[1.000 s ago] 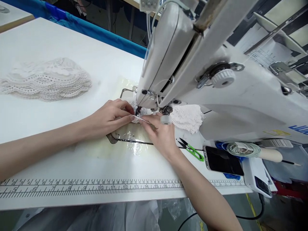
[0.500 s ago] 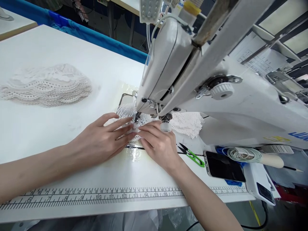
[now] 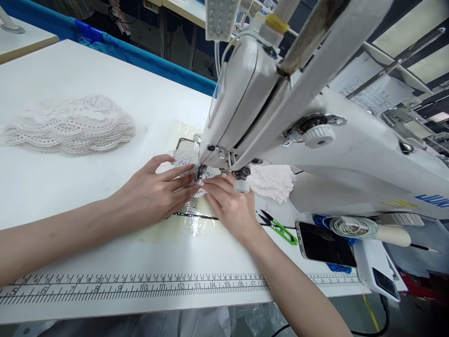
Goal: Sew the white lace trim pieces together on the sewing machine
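Observation:
A piece of white eyelet lace (image 3: 187, 157) lies under the presser foot (image 3: 199, 172) of a white sewing machine (image 3: 242, 89). My left hand (image 3: 159, 189) rests on the lace, left of the foot, its fingers spread and stretched toward the needle area. Just right of the foot, my right hand (image 3: 231, 201) lays its fingertips on the lace, with the thumb apart from the fingers. The fingers partly cover the lace. More gathered white lace (image 3: 271, 181) shows beyond my right hand, beneath the machine arm.
A stack of white lace pieces (image 3: 73, 126) lies on the table at left. Green thread snips (image 3: 280, 228), a phone (image 3: 326, 244) and a coil of pale cord (image 3: 352, 228) are at right. A ruler scale (image 3: 147, 285) runs along the front edge.
My left hand has shifted slightly up and right, with the lace beneath it moving away from me. My right hand stays nearly in place. The view has tilted a little.

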Motion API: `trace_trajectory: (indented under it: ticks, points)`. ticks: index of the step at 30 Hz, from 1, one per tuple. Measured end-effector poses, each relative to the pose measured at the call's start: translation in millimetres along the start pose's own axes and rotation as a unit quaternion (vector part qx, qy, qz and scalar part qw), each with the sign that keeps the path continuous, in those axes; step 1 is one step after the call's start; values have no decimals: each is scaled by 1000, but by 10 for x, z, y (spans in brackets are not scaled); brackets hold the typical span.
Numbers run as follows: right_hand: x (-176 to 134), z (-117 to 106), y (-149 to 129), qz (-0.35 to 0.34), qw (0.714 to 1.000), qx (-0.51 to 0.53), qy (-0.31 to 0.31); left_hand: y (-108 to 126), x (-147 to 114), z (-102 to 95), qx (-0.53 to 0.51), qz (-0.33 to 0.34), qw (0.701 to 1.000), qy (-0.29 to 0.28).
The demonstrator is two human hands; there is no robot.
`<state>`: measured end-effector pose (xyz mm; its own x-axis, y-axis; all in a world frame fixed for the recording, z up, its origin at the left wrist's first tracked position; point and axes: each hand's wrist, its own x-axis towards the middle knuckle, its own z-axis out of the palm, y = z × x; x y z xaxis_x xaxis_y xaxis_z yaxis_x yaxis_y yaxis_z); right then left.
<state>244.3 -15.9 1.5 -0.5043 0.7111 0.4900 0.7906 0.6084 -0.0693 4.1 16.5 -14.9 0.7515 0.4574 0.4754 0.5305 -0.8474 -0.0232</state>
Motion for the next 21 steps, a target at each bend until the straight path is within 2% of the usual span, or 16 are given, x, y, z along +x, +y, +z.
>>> trace_trajectory:
  ticks: [5,8,13,21]
  points:
    - [23,36,10,-18,998,-57,15,-71,69,-10,55,34,998,20]
    - [9,23,-29,-30,997,-68,22,-34,56,-53,76,56,995,35]
    - [-49,-50,-100,-54,996,-73,11,89,-11,-128,49,21,998,34]
    - [-68,-57,-99,-47,994,-95,-12,50,9,-119,39,38,997,52]
